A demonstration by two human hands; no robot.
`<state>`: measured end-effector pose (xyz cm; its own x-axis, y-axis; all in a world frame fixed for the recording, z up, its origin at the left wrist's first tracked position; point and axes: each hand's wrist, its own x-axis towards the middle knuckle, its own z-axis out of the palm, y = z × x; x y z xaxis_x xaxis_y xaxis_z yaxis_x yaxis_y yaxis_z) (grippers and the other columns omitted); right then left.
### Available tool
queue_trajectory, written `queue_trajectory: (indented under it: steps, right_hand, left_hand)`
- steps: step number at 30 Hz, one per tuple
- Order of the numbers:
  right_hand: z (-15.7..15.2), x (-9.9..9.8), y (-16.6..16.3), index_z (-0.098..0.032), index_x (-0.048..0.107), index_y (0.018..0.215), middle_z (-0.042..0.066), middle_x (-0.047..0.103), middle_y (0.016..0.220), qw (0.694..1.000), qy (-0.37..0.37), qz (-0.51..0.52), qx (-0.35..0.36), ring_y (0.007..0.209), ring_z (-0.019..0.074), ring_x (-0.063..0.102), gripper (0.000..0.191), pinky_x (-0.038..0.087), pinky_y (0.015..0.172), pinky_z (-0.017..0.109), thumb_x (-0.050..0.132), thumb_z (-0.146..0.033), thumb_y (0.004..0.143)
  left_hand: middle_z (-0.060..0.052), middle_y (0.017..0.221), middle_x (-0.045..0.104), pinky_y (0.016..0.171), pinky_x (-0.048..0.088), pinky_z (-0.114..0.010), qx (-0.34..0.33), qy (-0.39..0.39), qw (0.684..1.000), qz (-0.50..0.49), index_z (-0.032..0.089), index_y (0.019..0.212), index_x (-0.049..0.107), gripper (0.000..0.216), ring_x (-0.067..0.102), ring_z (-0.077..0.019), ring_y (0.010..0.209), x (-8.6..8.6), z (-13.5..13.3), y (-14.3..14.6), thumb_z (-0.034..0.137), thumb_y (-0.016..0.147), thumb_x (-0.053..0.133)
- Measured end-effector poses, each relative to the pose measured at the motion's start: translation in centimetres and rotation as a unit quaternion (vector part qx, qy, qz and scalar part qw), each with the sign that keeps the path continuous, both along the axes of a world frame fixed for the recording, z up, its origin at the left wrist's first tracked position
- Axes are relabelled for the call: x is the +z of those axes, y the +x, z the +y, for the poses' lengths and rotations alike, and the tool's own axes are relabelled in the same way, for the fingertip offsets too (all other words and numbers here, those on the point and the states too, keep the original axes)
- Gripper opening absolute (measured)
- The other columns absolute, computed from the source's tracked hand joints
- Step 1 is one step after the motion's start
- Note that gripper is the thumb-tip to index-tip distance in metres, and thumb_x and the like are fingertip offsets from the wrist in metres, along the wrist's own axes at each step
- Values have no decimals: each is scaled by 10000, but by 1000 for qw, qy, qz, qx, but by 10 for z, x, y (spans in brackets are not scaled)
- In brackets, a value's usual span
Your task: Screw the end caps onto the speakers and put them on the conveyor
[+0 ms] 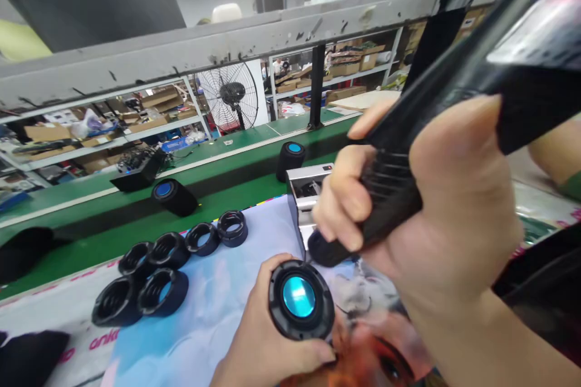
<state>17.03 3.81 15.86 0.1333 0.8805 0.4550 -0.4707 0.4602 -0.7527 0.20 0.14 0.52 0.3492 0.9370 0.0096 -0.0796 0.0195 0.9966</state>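
My left hand (261,344) is wrapped round a black round speaker part with a shiny teal centre (299,299), holding it upright low in the middle of the view. My right hand (431,217) is closed on the ribbed grip of a long black power tool (454,91) that slants up to the top right. The tool's lower tip (320,252) hangs just above the speaker part's rim, close to it but apart.
Several black ring-shaped housings (154,275) lie in a cluster to the left on a printed sheet (218,290). Beyond runs a green conveyor belt (227,169) carrying black cylindrical speakers (175,195) (290,159). A small metal box (308,184) stands behind my hands. Shelves and a fan (229,97) fill the background.
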Motion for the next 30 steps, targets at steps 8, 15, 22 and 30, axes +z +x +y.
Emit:
queue_trajectory:
  steps: [8, 15, 22, 30]
  right_hand:
    - [-6, -3, -40, -248, 762, 828, -66, 590, 593, 984, 33, -32, 170, 406, 93, 507, 428, 388, 386, 251, 930, -641, 814]
    - [2, -16, -50, -233, 514, 762, -79, 604, 640, 975, 19, -37, 219, 452, 80, 499, 498, 379, 418, 228, 1003, -325, 799]
    - [2, -9, -60, -225, 611, 773, -59, 538, 669, 973, 20, -77, 217, 542, 81, 461, 359, 361, 449, 206, 966, -179, 749]
    - [4, -22, -51, -191, 523, 646, -38, 487, 532, 955, 7, -204, 213, 457, 79, 414, 668, 274, 403, 218, 976, -676, 726]
  left_hand:
    - [-115, 1112, 825, 948, 624, -454, -20, 38, 999, -20, 196, 1194, 660, 783, 783, -365, 1057, 7, 2, 3, 548, 618, 1056]
    - [-140, 1228, 783, 1040, 614, -527, -41, 70, 996, -29, 188, 1266, 687, 812, 739, -428, 1191, 15, 6, 5, 575, 640, 1030]
    - [-117, 1118, 836, 1074, 627, -591, -65, 46, 997, 2, 207, 1253, 740, 890, 775, -443, 1157, 9, 5, 6, 700, 571, 1031]
    - [-47, 1252, 803, 1171, 597, -549, 10, 37, 997, 70, 347, 1394, 681, 815, 706, -440, 1346, 1, 1, -6, 539, 685, 1032]
